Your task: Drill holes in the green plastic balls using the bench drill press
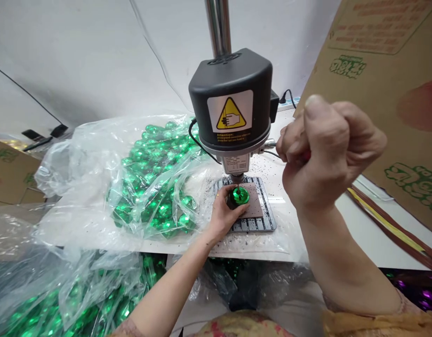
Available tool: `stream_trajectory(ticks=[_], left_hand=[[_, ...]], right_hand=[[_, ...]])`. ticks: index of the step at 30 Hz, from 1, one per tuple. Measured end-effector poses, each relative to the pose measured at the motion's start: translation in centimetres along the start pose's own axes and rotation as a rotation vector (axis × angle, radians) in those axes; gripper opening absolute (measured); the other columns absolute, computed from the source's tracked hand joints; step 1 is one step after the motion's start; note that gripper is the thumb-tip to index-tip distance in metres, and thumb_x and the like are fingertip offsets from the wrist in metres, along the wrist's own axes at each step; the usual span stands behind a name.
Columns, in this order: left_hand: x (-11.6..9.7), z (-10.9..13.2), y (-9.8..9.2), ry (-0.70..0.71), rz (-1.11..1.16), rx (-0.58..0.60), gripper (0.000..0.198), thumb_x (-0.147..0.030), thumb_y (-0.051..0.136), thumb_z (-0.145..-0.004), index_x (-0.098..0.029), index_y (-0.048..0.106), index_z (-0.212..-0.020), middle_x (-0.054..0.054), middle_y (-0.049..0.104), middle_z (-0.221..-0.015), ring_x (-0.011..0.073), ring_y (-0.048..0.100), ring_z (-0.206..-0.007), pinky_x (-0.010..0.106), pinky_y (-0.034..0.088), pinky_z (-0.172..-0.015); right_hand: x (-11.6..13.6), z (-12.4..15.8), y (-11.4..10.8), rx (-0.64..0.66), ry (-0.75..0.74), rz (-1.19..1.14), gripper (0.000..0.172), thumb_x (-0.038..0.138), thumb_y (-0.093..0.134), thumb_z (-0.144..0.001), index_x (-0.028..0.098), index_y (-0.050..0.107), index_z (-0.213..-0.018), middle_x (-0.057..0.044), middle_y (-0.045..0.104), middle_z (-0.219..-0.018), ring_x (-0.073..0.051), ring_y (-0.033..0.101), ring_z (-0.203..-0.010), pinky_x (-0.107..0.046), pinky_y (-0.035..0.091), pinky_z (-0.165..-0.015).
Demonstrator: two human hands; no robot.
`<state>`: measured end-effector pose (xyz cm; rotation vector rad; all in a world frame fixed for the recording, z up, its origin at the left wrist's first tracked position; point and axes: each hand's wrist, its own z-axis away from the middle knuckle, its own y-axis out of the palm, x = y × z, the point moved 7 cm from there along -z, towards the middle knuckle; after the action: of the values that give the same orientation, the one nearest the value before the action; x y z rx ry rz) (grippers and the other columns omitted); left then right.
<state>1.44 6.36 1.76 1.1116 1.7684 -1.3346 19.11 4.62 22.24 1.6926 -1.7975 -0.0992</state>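
Observation:
A black drill press head [233,98] with a yellow warning sticker stands over a slotted metal base plate [268,217]. My left hand [226,208] has its thumb and fingers round a shiny green faceted ball [241,195], which sits in a dark round holder under the drill bit. The bit meets the top of the ball. My right hand [328,145] is raised at the right of the machine, its fingers wrapped round a handle that is mostly hidden; a small red part shows between them. Dark chips lie scattered around the base.
A clear plastic bag [61,164] with several green balls [160,178] lies left of the machine. More bagged green balls [97,299] are at lower left. A big cardboard box [387,117] leans at right, beside brown and yellow straps [387,224]. Purple shiny items [426,295] show lower right.

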Motion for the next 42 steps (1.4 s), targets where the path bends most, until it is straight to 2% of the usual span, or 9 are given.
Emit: stream_trajectory(ticks=[13, 17, 20, 26, 29, 32, 34, 37, 42], left_hand=[[-3.0, 6.8, -2.8, 0.331, -0.204, -0.084, 0.046, -0.025, 0.067, -0.092, -0.028, 0.054, -0.135, 0.012, 0.058, -0.128, 0.0256, 0.063, -0.119, 0.043, 0.055, -0.099], [-3.3, 12.9, -0.8, 0.491, -0.264, 0.301, 0.044, -0.024, 0.065, -0.093, -0.035, 0.059, -0.135, 0.011, 0.051, -0.145, 0.0294, 0.060, -0.126, 0.042, 0.057, -0.098], [-1.7, 17.5, 1.5, 0.583, -0.334, 0.581, 0.044, -0.026, 0.068, -0.091, -0.044, 0.062, -0.131, 0.005, 0.060, -0.141, 0.0291, 0.064, -0.120, 0.041, 0.057, -0.099], [2.6, 19.2, 2.9, 0.465, -0.520, 0.740, 0.074, -0.022, 0.065, -0.082, -0.043, 0.043, -0.150, 0.010, 0.061, -0.144, 0.0338, 0.069, -0.114, 0.047, 0.058, -0.095], [-0.3, 17.8, 0.7, 0.638, -0.338, 0.595, 0.062, -0.022, 0.061, -0.086, -0.046, 0.049, -0.141, 0.005, 0.072, -0.128, 0.0290, 0.074, -0.102, 0.044, 0.063, -0.087], [-3.4, 14.0, -3.5, 0.730, -0.313, 0.236, 0.049, -0.017, 0.056, -0.089, -0.040, 0.055, -0.133, 0.006, 0.074, -0.117, 0.0291, 0.073, -0.104, 0.048, 0.063, -0.088], [-4.0, 10.6, -6.5, 0.618, -0.435, -0.021, 0.045, -0.010, 0.052, -0.090, -0.033, 0.058, -0.129, 0.009, 0.073, -0.114, 0.0283, 0.072, -0.105, 0.048, 0.061, -0.088], [-3.7, 7.2, -10.3, 0.460, -0.673, -0.213, 0.036, -0.008, 0.052, -0.092, -0.028, 0.062, -0.120, 0.009, 0.072, -0.108, 0.0259, 0.070, -0.103, 0.044, 0.059, -0.088], [-4.4, 9.6, -16.6, 0.687, -0.894, -0.586, 0.049, -0.014, 0.075, -0.079, -0.030, 0.056, -0.121, 0.008, 0.066, -0.123, 0.0266, 0.063, -0.116, 0.048, 0.049, -0.103]], right_hand=[[-0.5, -0.6, -0.1, 0.000, 0.010, 0.004, 0.043, 0.022, 0.063, -0.088, 0.022, 0.041, -0.052, 0.006, 0.035, -0.043, -0.007, 0.033, -0.036, -0.029, 0.025, -0.038], [-0.4, -0.6, 0.1, 0.026, 0.025, -0.010, 0.042, 0.019, 0.062, -0.089, 0.021, 0.041, -0.052, 0.007, 0.036, -0.044, -0.007, 0.033, -0.036, -0.029, 0.025, -0.037], [-0.4, -0.7, 0.1, 0.039, 0.016, -0.024, 0.041, 0.019, 0.062, -0.088, 0.022, 0.041, -0.053, 0.007, 0.037, -0.043, -0.007, 0.034, -0.036, -0.029, 0.025, -0.036], [-0.3, -0.4, -0.3, -0.020, 0.002, 0.032, 0.041, 0.019, 0.060, -0.088, 0.022, 0.041, -0.052, 0.006, 0.038, -0.044, -0.007, 0.033, -0.039, -0.031, 0.028, -0.042], [-0.3, -0.4, -0.4, -0.026, -0.001, 0.043, 0.040, 0.019, 0.061, -0.087, 0.023, 0.042, -0.053, 0.006, 0.039, -0.044, -0.008, 0.034, -0.039, -0.032, 0.029, -0.042], [-0.4, -0.4, -0.3, -0.009, -0.004, 0.011, 0.038, 0.019, 0.062, -0.087, 0.023, 0.044, -0.054, 0.006, 0.039, -0.044, -0.009, 0.035, -0.038, -0.033, 0.028, -0.041], [-0.5, -0.4, -0.4, -0.012, -0.003, -0.001, 0.037, 0.018, 0.062, -0.087, 0.024, 0.046, -0.054, 0.006, 0.040, -0.044, -0.010, 0.036, -0.038, -0.033, 0.028, -0.040], [-0.6, -0.4, -0.6, -0.016, 0.001, 0.000, 0.037, 0.018, 0.062, -0.086, 0.023, 0.047, -0.053, 0.005, 0.040, -0.043, -0.010, 0.036, -0.038, -0.035, 0.028, -0.041], [-0.6, -0.1, -0.7, -0.020, 0.014, 0.000, 0.036, 0.020, 0.062, -0.086, 0.021, 0.048, -0.052, 0.005, 0.040, -0.045, -0.009, 0.038, -0.040, -0.034, 0.028, -0.042]])
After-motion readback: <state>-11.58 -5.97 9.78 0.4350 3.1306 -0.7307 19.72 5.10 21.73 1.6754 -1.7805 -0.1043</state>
